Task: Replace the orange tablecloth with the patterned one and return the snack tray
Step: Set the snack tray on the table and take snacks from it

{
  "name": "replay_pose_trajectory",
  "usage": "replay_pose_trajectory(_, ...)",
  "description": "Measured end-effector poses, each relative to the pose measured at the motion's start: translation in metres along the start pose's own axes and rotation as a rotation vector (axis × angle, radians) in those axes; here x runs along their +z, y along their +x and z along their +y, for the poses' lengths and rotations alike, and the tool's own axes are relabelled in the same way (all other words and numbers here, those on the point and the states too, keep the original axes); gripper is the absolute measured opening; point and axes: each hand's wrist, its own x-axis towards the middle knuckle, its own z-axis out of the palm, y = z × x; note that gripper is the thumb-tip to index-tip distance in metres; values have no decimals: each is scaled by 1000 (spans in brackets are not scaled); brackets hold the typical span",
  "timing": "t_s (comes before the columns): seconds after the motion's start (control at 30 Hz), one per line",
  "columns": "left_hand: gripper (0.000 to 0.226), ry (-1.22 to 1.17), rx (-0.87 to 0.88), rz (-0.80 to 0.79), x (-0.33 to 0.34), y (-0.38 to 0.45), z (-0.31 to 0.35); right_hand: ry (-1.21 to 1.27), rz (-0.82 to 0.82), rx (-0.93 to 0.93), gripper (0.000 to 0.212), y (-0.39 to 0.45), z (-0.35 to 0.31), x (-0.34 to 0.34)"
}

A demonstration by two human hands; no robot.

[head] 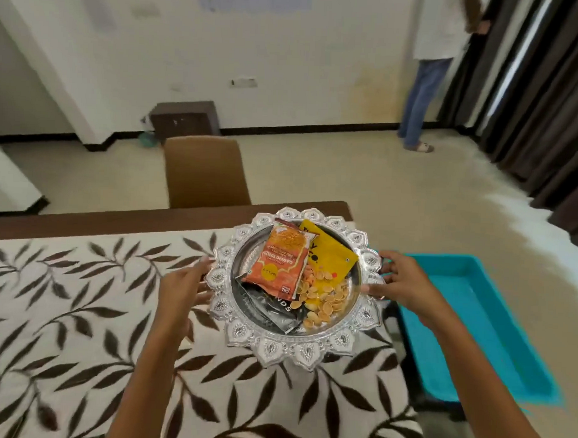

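Note:
A round silver snack tray (pixel 278 351) with a scalloped rim is over the right part of the table. It carries an orange packet (pixel 276 267), a yellow packet (pixel 330 256), a black packet (pixel 268 308) and loose yellow snacks (pixel 324 293). My right hand (pixel 400 280) grips the tray's right rim. My left hand (pixel 184 282) is at its left rim, fingers spread, touching the edge. The cream tablecloth with brown leaves (pixel 81 310) covers the table. No orange tablecloth is in view.
A brown chair (pixel 204 170) stands at the table's far side. A teal plastic bin (pixel 487 324) sits right of the table. A person (pixel 427 76) stands by dark curtains (pixel 541 96) at the far right. A dark low cabinet (pixel 186 117) is against the wall.

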Motion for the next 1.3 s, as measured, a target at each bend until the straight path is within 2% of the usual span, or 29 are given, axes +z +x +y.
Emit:
replay_pose_trajectory(0.13,25,-4,-19,141,-119,16,-9,-20,-145,-37,82,12,-38,118)
replay_pose_trajectory(0.27,28,-34,-81,297,-210,28,-26,-57,-284,-77,76,24,-70,218)
replay_pose_trajectory(0.43,23,0,-92,433,-277,41,-47,-117,-384,-97,84,38,-102,307)
replay_pose_trajectory(0.53,21,44,-71,453,-302,48,-59,-129,-414,-108,83,47,-113,341)
replay_pose_trajectory(0.63,18,111,-43,499,-316,50,-68,-189,-436,-145,82,54,-121,363)
replay_pose_trajectory(0.73,4,197,-76,483,-315,46,-75,-234,-441,-175,65,61,-123,373)
replay_pose_trajectory(0.87,20,176,-102,466,-309,41,-85,-239,-473,-160,55,70,-122,371)
replay_pose_trajectory(1.0,40,193,-92,503,-304,44,-93,-217,-484,-120,69,72,-118,369)
replay_pose_trajectory(1.3,30,348,18,496,-307,45,-101,-19,-462,-61,72,76,-105,371)
